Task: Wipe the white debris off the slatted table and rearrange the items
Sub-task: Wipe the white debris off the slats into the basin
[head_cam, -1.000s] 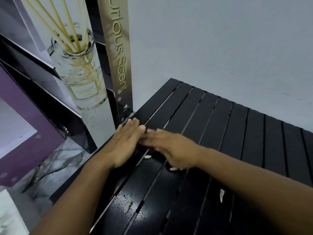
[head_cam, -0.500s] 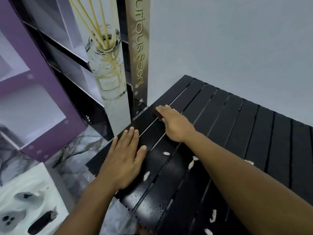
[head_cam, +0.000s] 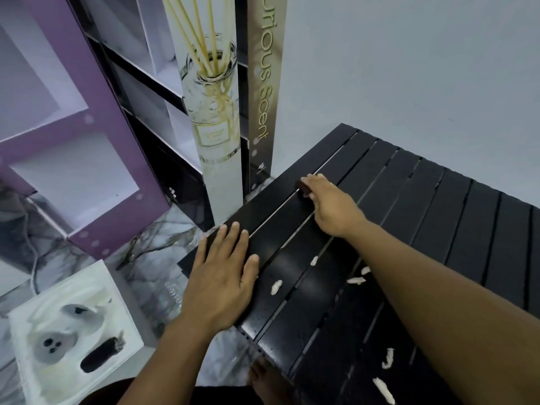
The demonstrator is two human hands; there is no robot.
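Left hand [head_cam: 219,279] lies flat on the near-left edge of the black slatted desk [head_cam: 438,229], fingers [head_cam: 233,241] straight, slightly spread. Right hand [head_cam: 333,206], mid-frame, covers a small dark object [head_cam: 302,186]. It's mostly hidden, and I can't tell whether those fingers pinch it or only press. White debris scraps [head_cam: 276,287] dot the slats at lower centre, with more beside the forearm at lower right.

slatted table [head_cam: 438,217]: black, level; white debris [head_cam: 276,287]: scattered on near slats

Left hand [head_cam: 219,282] flat on slatted table [head_cam: 467,229], right hand [head_cam: 333,209] beyond, white debris [head_cam: 276,287] scattered
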